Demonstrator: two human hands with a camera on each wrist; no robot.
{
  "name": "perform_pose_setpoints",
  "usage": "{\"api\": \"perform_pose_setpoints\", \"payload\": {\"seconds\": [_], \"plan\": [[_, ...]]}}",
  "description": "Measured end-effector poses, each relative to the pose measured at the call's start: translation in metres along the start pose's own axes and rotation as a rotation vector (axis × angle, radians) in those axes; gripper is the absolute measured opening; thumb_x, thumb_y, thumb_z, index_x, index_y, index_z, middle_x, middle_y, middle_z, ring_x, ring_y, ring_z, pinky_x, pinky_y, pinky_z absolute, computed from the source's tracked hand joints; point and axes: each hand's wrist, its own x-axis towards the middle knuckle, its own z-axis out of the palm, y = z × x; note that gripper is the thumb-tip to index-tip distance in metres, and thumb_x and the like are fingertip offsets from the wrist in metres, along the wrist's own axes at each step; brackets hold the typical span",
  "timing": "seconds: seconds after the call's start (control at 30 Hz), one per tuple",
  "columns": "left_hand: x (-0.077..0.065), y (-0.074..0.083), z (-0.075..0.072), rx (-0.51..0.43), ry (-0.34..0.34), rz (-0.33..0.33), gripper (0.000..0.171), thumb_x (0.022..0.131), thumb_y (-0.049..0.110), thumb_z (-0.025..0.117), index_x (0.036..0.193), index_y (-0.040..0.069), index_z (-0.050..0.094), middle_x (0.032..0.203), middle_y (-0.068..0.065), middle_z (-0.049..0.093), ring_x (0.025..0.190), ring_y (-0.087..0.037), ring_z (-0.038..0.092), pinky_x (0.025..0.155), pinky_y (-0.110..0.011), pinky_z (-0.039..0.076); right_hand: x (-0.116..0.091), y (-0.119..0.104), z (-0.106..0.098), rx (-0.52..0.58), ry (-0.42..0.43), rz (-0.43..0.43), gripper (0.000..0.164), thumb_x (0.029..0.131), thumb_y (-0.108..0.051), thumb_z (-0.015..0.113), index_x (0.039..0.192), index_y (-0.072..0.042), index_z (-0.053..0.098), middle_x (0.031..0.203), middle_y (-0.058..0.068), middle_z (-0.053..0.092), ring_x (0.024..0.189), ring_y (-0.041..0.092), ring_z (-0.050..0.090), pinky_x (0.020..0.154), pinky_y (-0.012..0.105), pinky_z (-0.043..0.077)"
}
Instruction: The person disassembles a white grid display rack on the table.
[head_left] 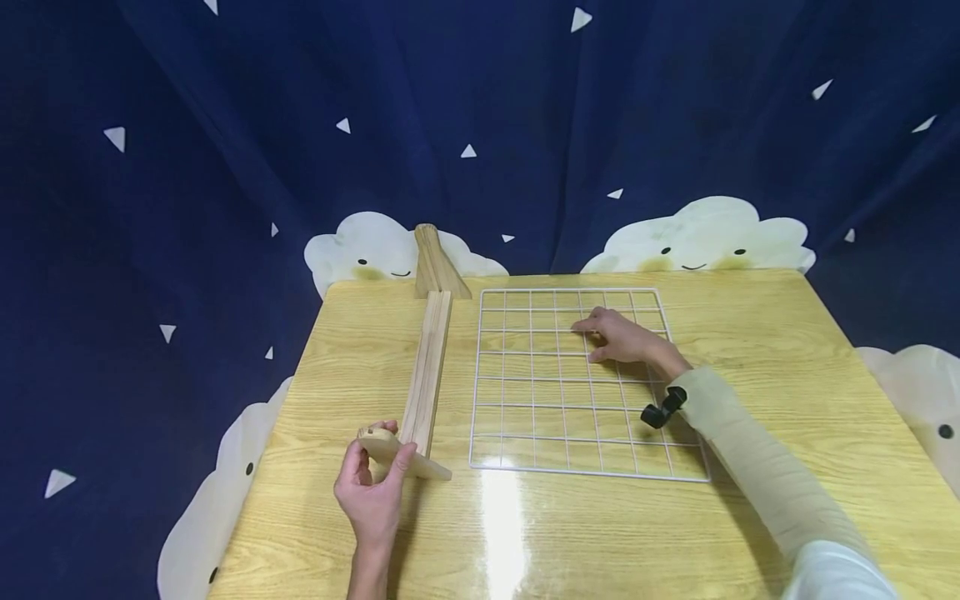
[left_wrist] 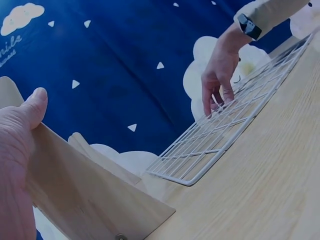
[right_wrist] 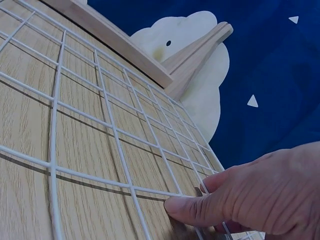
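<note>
A wooden stand lies along the left of the table, with a long grooved bar [head_left: 429, 367] between two tapered end pieces. My left hand [head_left: 371, 500] grips the near end piece [head_left: 429, 468] by its narrow top, thumb on the near face and fingers behind. In the left wrist view this end board [left_wrist: 90, 185] leans, with a small round fitting at its lower edge. The far end piece [head_left: 438, 271] stands at the table's back. To the right, a white wire grid panel [head_left: 570, 290] lies nearly flat. My right hand [head_left: 622, 337] pinches its wires between thumb and fingers.
The wood-grain table [head_left: 570, 533] carries the stand and grid side by side, a narrow strip apart. A dark blue curtain [head_left: 510, 200] with white triangles and clouds hangs behind. A black strap mount [head_left: 663, 408] sits on my right wrist, over the grid's right side.
</note>
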Motion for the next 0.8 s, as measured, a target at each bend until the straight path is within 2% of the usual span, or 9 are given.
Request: {"api": "perform_pose_setpoints", "payload": {"seconds": [0.07, 0.3, 0.5, 0.8], "plan": [[0.000, 0.001, 0.001, -0.007, 0.002, -0.002, 0.045, 0.070, -0.030, 0.077, 0.112, -0.021, 0.064, 0.107, -0.027, 0.072, 0.108, -0.021, 0.071, 0.103, -0.026, 0.051, 0.000, -0.001, 0.001, 0.002, 0.002, -0.002, 0.060, 0.083, -0.005, 0.087, 0.138, 0.007, 0.062, 0.120, 0.024, 0.063, 0.098, 0.034, 0.051, 0.082, 0.044, 0.042], [0.000, -0.001, 0.002, 0.019, 0.009, -0.008, 0.045, 0.071, -0.029, 0.077, 0.114, -0.020, 0.066, 0.108, -0.027, 0.073, 0.109, -0.019, 0.072, 0.105, -0.027, 0.051, 0.001, 0.003, 0.004, -0.023, 0.017, 0.004, 0.056, 0.084, -0.009, 0.087, 0.135, 0.003, 0.067, 0.117, 0.020, 0.063, 0.093, 0.028, 0.047, 0.080, 0.041, 0.039], [0.001, 0.000, 0.002, 0.021, 0.014, -0.008, 0.046, 0.071, -0.029, 0.077, 0.115, -0.020, 0.065, 0.108, -0.031, 0.072, 0.109, -0.020, 0.072, 0.104, -0.026, 0.052, 0.000, 0.004, 0.008, 0.002, 0.028, 0.017, 0.055, 0.085, -0.007, 0.086, 0.136, 0.002, 0.066, 0.121, 0.021, 0.062, 0.097, 0.033, 0.050, 0.081, 0.043, 0.040], [0.000, 0.002, 0.004, 0.053, 0.022, -0.004, 0.044, 0.075, -0.025, 0.077, 0.117, -0.017, 0.067, 0.108, -0.027, 0.073, 0.111, -0.020, 0.071, 0.107, -0.028, 0.051, 0.003, 0.002, 0.013, 0.004, 0.072, -0.016, 0.053, 0.086, -0.002, 0.084, 0.136, 0.002, 0.067, 0.123, 0.024, 0.061, 0.105, 0.038, 0.055, 0.087, 0.051, 0.045]]}}
